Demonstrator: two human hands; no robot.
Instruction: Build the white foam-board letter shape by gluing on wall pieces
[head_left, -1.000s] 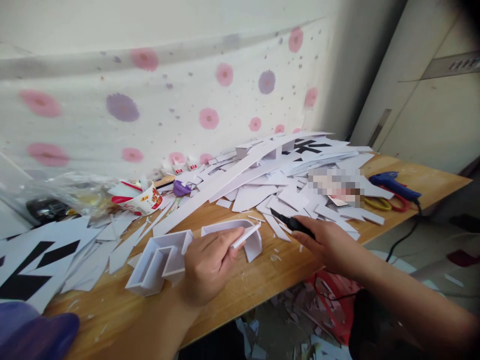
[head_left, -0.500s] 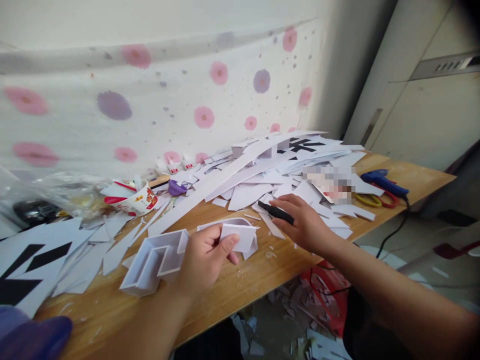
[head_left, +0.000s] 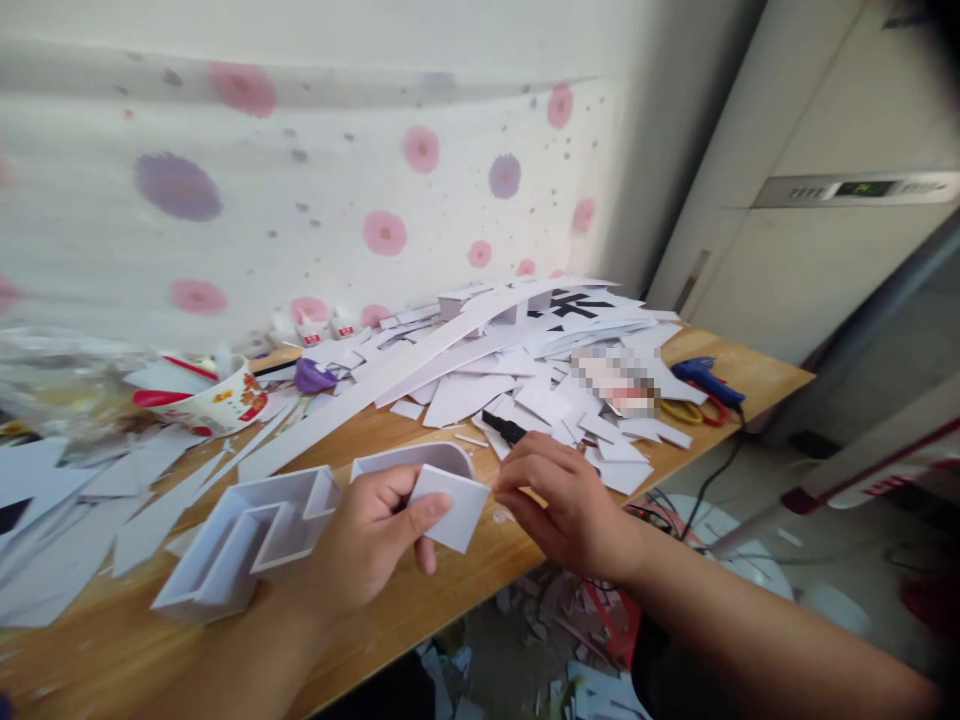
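My left hand (head_left: 367,540) is closed on a small white square piece of board (head_left: 452,507), thumb on its face, held just above the wooden table (head_left: 480,570). Right behind it on the table lie a white angular channel shape (head_left: 240,535) and a curved white wall piece (head_left: 420,460). My right hand (head_left: 566,500) is curled beside the square piece, almost touching its right corner. A black-handled cutter (head_left: 504,428) sticks out from above its fingers, and the hand seems to grip it.
A heap of white board offcuts (head_left: 480,360) covers the back of the table. A blue glue gun (head_left: 705,378) and yellow-and-red scissors (head_left: 690,410) lie at the right end, a printed paper bowl (head_left: 206,400) at the left. Scraps litter the floor (head_left: 525,660) below the front edge.
My right hand has come left with the cutter, close to my left hand. My left hand has turned the white piece from edge-on to face-up and lifted it slightly. The view has swung right.
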